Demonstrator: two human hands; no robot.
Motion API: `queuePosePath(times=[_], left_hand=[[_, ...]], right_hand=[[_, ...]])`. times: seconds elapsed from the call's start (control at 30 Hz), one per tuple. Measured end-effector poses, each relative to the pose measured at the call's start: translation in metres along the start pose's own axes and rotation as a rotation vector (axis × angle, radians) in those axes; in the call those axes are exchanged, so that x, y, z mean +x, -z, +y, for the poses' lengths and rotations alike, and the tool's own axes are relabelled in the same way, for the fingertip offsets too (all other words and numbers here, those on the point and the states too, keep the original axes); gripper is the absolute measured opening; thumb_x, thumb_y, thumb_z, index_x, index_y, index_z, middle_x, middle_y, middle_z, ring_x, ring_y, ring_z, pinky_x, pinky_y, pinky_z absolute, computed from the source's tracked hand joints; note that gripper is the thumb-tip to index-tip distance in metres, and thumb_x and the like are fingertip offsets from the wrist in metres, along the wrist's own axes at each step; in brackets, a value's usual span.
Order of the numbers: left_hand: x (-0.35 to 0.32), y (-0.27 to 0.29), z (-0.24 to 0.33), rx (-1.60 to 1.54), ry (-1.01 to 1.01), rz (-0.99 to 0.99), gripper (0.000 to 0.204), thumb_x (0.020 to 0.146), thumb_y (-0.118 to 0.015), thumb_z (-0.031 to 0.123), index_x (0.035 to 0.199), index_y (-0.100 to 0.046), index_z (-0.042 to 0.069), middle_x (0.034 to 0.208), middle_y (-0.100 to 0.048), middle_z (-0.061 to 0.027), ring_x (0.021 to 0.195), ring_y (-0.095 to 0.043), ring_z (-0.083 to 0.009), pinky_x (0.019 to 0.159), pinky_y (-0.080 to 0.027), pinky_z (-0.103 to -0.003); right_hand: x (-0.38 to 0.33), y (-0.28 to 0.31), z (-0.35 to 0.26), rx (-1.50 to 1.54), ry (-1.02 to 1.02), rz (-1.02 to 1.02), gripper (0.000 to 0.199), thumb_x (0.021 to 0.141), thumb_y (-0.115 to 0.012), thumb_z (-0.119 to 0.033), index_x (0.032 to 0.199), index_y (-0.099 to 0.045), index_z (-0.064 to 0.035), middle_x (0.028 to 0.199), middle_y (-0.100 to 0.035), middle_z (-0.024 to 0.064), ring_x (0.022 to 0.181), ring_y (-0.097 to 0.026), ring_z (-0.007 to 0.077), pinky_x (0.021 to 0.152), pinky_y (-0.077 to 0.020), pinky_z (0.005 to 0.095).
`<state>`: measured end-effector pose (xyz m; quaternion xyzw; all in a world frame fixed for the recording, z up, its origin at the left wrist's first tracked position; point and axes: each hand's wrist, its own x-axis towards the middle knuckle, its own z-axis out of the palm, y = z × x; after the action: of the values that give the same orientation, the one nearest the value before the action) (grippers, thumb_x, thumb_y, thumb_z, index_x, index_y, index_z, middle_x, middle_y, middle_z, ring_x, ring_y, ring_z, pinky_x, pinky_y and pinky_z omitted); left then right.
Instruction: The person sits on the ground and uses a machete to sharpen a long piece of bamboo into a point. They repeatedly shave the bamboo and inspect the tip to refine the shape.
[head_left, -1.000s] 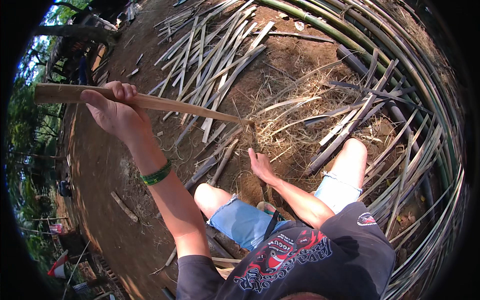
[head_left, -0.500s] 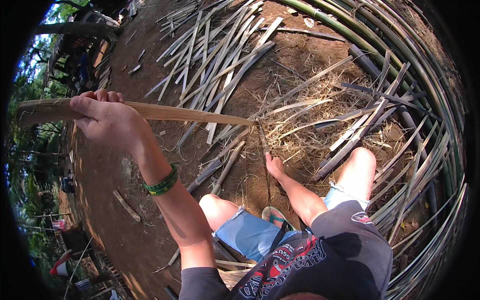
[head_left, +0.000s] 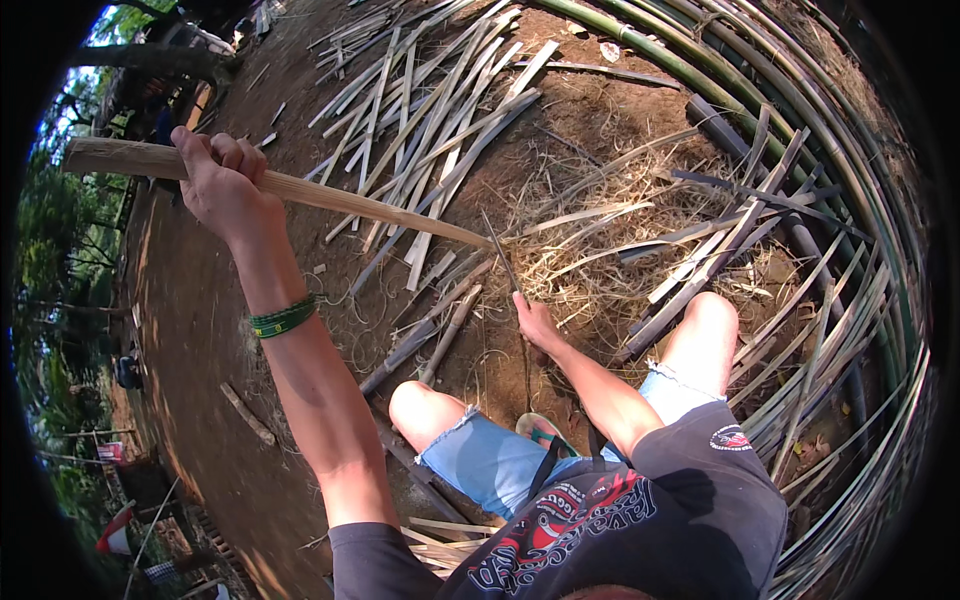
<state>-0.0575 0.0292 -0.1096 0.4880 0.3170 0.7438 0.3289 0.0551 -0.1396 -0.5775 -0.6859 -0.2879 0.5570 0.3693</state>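
Note:
My left hand [head_left: 226, 186], raised at the left with a green band on its wrist, is wrapped around a long pale bamboo strip [head_left: 370, 206]. The strip slants down to the right, and one end passes behind my fist. Low in the middle, my right hand [head_left: 538, 324] is closed on the handle of a knife [head_left: 503, 252] with a narrow dark blade. The blade points up and away from me, its tip side crossing the strip's far end. Whether the edge touches the strip, I cannot tell. The knife's handle is mostly hidden in my fist.
A heap of split bamboo strips [head_left: 440, 130] lies on the dirt ahead. Curly shavings [head_left: 570, 235] cover the ground beyond my right hand. Long green bamboo poles [head_left: 690, 60] curve along the right. Short bamboo pieces [head_left: 452, 335] lie near my left knee.
My left hand has moved a little up and right, and the strip has turned in it. The blade now stands against the strip's end, tilted further left, and my right hand has shifted slightly left.

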Motion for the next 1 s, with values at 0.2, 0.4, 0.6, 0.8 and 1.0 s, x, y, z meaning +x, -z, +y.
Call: queuePosePath(times=[0.2,0.4,0.6,0.8,1.0], left_hand=[[-0.053,0.003,0.032,0.117,-0.073,0.173,0.039,0.103,-0.048,0.036,0.073,-0.036,0.014,0.053,-0.026,0.0051,0.046,-0.022,-0.0067,0.044,-0.020,-0.026],[-0.073,0.004,0.037,0.183,-0.121,0.267,0.033,0.103,-0.047,0.031,0.078,-0.038,0.013,0.055,-0.024,0.0051,0.047,-0.019,-0.0066,0.043,-0.019,-0.024],[-0.077,0.009,0.037,0.203,-0.168,0.272,0.028,0.102,-0.050,0.026,0.080,-0.040,0.011,0.056,-0.025,0.0045,0.046,-0.020,-0.0068,0.043,-0.019,-0.024],[-0.075,0.008,0.035,0.170,-0.138,0.303,0.029,0.101,-0.050,0.025,0.078,-0.038,0.012,0.056,-0.025,0.0043,0.047,-0.020,-0.0070,0.044,-0.021,-0.026],[-0.077,0.020,0.035,0.198,-0.141,0.299,0.036,0.101,-0.050,0.026,0.071,-0.034,0.014,0.055,-0.024,0.0049,0.047,-0.021,-0.0072,0.045,-0.020,-0.025]], right_hand=[[-0.032,0.013,0.031,-0.135,0.101,0.126,0.068,0.095,-0.042,-0.058,0.069,-0.060,0.0026,0.062,-0.060,0.0169,0.061,-0.062,0.0296,0.062,-0.0465,0.0450],[-0.001,0.043,0.022,-0.270,-0.107,0.048,0.074,0.094,-0.041,-0.063,0.075,-0.064,0.0050,0.068,-0.063,0.0190,0.067,-0.062,0.0348,0.067,-0.0462,0.0473],[-0.021,0.043,-0.087,0.069,0.454,0.031,0.063,0.099,-0.040,-0.055,0.071,-0.053,0.0002,0.054,-0.048,0.0080,0.049,-0.046,0.0214,0.049,-0.0361,0.0370],[-0.007,0.028,0.026,-0.275,0.019,0.132,0.066,0.097,-0.041,-0.057,0.066,-0.051,0.0000,0.056,-0.049,0.0070,0.056,-0.048,0.0192,0.056,-0.0389,0.0386],[-0.001,0.038,-0.065,-0.115,0.223,-0.014,0.063,0.098,-0.042,-0.052,0.071,-0.056,0.0028,0.060,-0.056,0.0158,0.060,-0.059,0.0305,0.058,-0.0415,0.0452]])
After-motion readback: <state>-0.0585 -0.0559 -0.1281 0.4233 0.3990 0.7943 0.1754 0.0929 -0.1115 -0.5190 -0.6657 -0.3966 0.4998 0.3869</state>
